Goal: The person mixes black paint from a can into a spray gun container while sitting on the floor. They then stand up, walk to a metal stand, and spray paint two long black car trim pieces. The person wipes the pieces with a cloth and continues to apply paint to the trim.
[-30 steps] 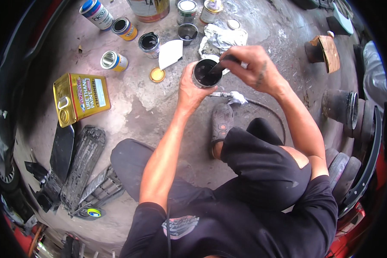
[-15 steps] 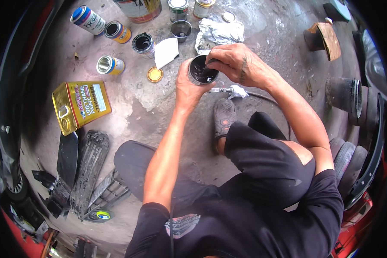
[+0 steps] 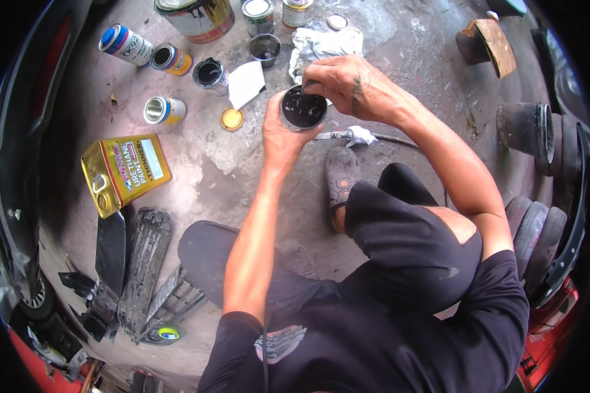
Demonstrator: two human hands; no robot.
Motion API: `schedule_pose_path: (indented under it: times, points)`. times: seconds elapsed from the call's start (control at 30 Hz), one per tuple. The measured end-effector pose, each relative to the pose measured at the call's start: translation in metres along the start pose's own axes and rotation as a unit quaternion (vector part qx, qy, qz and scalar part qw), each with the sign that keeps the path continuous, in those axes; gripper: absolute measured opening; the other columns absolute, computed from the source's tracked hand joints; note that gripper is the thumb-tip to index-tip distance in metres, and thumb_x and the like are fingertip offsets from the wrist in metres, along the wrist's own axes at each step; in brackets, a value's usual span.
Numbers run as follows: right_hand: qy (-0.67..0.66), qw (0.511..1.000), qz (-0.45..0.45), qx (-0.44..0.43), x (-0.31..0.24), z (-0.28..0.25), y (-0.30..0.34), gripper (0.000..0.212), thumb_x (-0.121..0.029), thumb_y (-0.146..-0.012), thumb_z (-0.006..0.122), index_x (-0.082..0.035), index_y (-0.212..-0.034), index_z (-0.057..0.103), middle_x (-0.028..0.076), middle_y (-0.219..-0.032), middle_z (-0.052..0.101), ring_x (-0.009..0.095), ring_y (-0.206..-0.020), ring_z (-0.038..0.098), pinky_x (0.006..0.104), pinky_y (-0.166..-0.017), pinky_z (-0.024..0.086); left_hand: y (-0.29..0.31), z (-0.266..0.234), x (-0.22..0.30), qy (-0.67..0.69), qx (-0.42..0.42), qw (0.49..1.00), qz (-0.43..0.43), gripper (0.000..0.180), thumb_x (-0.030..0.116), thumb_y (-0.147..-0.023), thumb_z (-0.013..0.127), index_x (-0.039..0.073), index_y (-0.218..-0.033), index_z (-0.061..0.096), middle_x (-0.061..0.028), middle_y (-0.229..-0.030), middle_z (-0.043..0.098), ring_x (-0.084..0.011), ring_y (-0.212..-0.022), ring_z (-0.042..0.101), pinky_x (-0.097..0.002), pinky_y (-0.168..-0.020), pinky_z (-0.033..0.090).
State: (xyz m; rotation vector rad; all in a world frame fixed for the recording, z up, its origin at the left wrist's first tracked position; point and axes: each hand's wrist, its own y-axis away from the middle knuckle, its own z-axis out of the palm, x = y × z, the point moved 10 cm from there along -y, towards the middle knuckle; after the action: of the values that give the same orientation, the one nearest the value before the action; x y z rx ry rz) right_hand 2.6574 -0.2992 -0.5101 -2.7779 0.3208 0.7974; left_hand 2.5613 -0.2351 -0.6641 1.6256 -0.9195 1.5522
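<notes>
My left hand is wrapped round a cup of glossy black paint, held above the floor with its mouth facing up. Over the cup's far right rim, my right hand is closed in a pinch. A small dark thing shows at its fingertips, too hidden by the fingers to name. Just beyond the cup lies a white card with a dark edge, beside an open can of black paint. A crumpled white cloth is behind my right hand, and a clear cup with dark residue stands left of it.
A yellow thinner tin and an open can stand to the left, near black plastic parts. A large paint tin is at the back. A hose fitting lies below my right wrist. Buckets and tyres line the right.
My right hand has lifted slightly off the cup's mouth toward the far rim, so more black paint shows. The cup stays in my left hand. The whole view has shifted a little.
</notes>
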Motion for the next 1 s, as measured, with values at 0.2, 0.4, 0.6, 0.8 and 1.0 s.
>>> schedule_pose_path:
  times: [0.2, 0.4, 0.6, 0.8, 1.0]
  points:
    - [-0.041, 0.996, -0.033, -0.069, -0.013, 0.011, -0.002, 0.011, -0.009, -0.096, 0.068, 0.001, -0.098, 0.065, 0.017, -0.086, 0.066, 0.039, -0.083, 0.069, 0.0471, -0.073, 0.055, 0.002, -0.002, -0.004, 0.005, 0.0, 1.0, -0.014, 0.079, 0.002, -0.071, 0.093, 0.004, -0.14, 0.055, -0.0064, -0.128, 0.066, -0.0159, -0.114, 0.065, -0.0318, -0.097, 0.056]
    - [0.003, 1.0, -0.018, 0.012, -0.004, -0.002, -0.002, 0.012, -0.004, -0.083, 0.071, 0.0, -0.086, 0.06, 0.018, -0.081, 0.067, 0.039, -0.08, 0.072, 0.0469, -0.069, 0.056, 0.0, 0.002, 0.001, 0.013, -0.003, 1.0, 0.009, 0.079, 0.0, -0.071, 0.093, 0.003, -0.139, 0.054, -0.0067, -0.127, 0.067, -0.0154, -0.113, 0.066, -0.0308, -0.094, 0.057]
    - [-0.016, 0.997, -0.045, -0.059, -0.017, 0.006, -0.001, 0.01, -0.005, -0.086, 0.069, 0.0, -0.089, 0.061, 0.017, -0.082, 0.068, 0.039, -0.081, 0.072, 0.0479, -0.07, 0.056, 0.001, -0.001, 0.001, 0.01, -0.001, 1.0, 0.005, 0.079, 0.001, -0.071, 0.093, 0.003, -0.14, 0.054, -0.0066, -0.127, 0.067, -0.0153, -0.114, 0.066, -0.0317, -0.097, 0.056]
    - [-0.01, 0.999, -0.039, -0.018, -0.015, -0.001, -0.007, 0.01, -0.004, -0.085, 0.069, 0.0, -0.088, 0.061, 0.018, -0.083, 0.068, 0.039, -0.083, 0.072, 0.048, -0.071, 0.056, 0.002, -0.001, 0.007, 0.001, 0.003, 1.0, -0.002, 0.081, 0.002, -0.07, 0.093, 0.003, -0.14, 0.054, -0.0071, -0.127, 0.067, -0.0161, -0.114, 0.065, -0.0317, -0.098, 0.056]
    - [-0.004, 0.998, -0.007, -0.065, -0.009, 0.004, -0.003, 0.009, -0.006, -0.093, 0.069, 0.0, -0.098, 0.065, 0.017, -0.087, 0.067, 0.039, -0.084, 0.07, 0.0472, -0.073, 0.054, 0.002, -0.002, 0.007, -0.015, 0.001, 1.0, 0.005, 0.08, 0.002, -0.07, 0.093, 0.003, -0.14, 0.055, -0.0068, -0.127, 0.067, -0.0167, -0.116, 0.065, -0.0327, -0.099, 0.055]
